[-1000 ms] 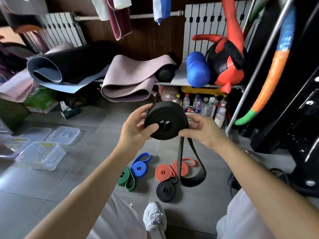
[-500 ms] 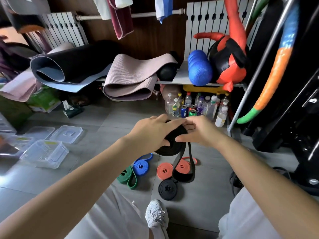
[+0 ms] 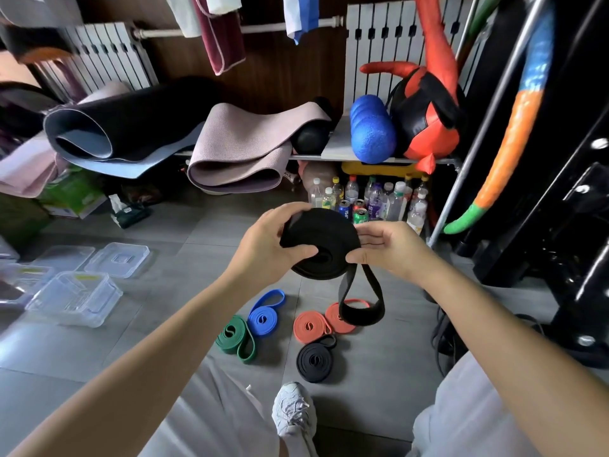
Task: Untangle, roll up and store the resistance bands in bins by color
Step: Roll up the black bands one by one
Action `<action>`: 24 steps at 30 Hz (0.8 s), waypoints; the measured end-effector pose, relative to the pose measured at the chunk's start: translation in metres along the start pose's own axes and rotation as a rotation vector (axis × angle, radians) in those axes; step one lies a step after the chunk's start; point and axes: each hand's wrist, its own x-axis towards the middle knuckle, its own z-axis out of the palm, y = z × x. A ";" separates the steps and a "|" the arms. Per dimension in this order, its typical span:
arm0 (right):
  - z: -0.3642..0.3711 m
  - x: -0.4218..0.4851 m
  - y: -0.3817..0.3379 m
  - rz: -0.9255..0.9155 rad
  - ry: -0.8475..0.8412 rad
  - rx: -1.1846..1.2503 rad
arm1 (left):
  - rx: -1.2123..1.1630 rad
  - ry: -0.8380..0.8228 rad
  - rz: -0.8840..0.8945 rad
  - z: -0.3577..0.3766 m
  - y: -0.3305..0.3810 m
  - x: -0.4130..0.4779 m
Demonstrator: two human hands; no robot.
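Black band (image 3: 324,232): wide matte flat coil, loose loop hanging.
Left hand (image 3: 263,250): grip curled round coil.
Right hand (image 3: 387,249): grip pinches coil.

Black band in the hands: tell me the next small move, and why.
Probably rotate the coil to wind in the tail. The black band is mostly rolled, gripped by the left hand and pinched by the right hand, but a loop of it hangs free below the coil, so the roll is not finished.
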 end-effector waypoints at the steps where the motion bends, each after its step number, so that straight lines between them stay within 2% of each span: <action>1: 0.001 0.000 0.000 -0.011 0.020 0.015 | -0.088 0.023 -0.022 0.003 0.000 -0.002; 5: 0.005 -0.003 -0.004 -0.047 0.042 0.154 | -0.426 0.098 -0.170 0.018 -0.004 -0.014; 7: 0.003 -0.005 -0.004 -0.038 0.027 0.154 | -0.415 0.051 -0.219 0.025 -0.006 -0.019; 9: 0.001 -0.005 -0.002 -0.025 -0.014 0.069 | -0.121 -0.059 -0.173 0.021 -0.007 -0.018; 11: 0.003 -0.006 -0.001 -0.012 -0.045 -0.056 | 0.317 -0.163 -0.038 0.014 -0.005 -0.015; 12: 0.005 -0.005 -0.001 -0.001 -0.055 -0.120 | 0.452 -0.205 0.050 0.011 -0.001 -0.014; 15: 0.013 -0.006 -0.001 0.028 -0.078 -0.205 | 0.674 -0.362 0.235 0.014 0.009 -0.011; 17: 0.017 -0.007 0.000 0.031 -0.067 -0.186 | 0.765 -0.417 0.262 0.015 0.006 -0.009; 20: 0.017 -0.007 0.001 0.032 -0.032 -0.158 | 0.573 -0.383 0.185 0.012 -0.001 -0.007; 24: 0.005 -0.012 0.008 0.020 0.065 -0.175 | 0.330 -0.182 0.092 0.008 -0.012 -0.010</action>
